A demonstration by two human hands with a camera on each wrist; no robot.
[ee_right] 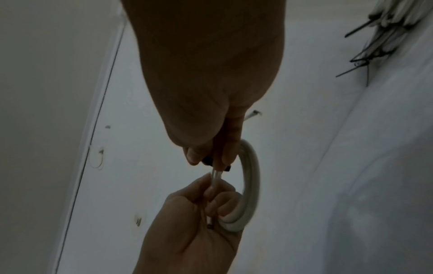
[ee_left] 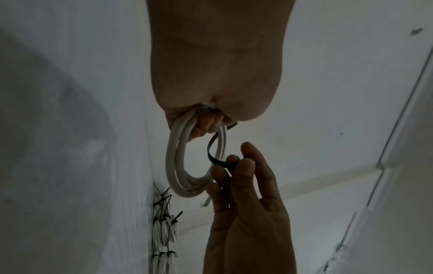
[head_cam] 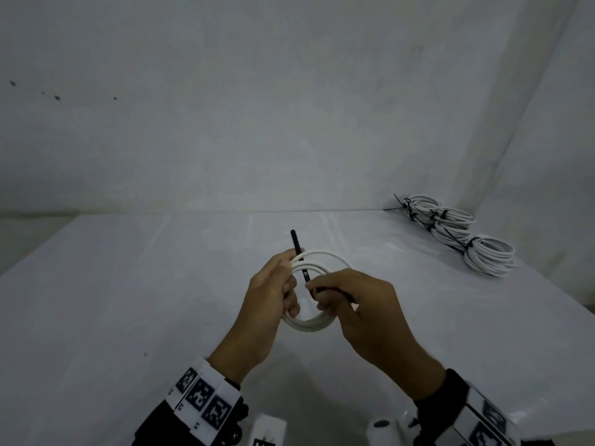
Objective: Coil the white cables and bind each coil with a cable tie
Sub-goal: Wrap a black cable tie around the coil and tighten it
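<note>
A white cable coil (head_cam: 322, 255) is held above the white table (head_cam: 128, 300) at the centre of the head view. My left hand (head_cam: 273, 291) grips the coil's left side, fingers curled round the strands (ee_left: 174, 148). A black cable tie (head_cam: 297, 244) stands up behind the coil and passes through it. My right hand (head_cam: 354, 300) pinches the tie's lower end (ee_left: 225, 163) between thumb and fingers at the coil's right side. In the right wrist view the coil (ee_right: 251, 185) hangs between both hands, and the tie's end (ee_right: 208, 161) shows dark at my right fingertips.
Several white coils (head_cam: 457, 230) bound with black ties lie in a row at the table's back right, close to the corner of the walls. Their tie tails stick out to the left. A white wall (head_cam: 257, 107) rises behind the table.
</note>
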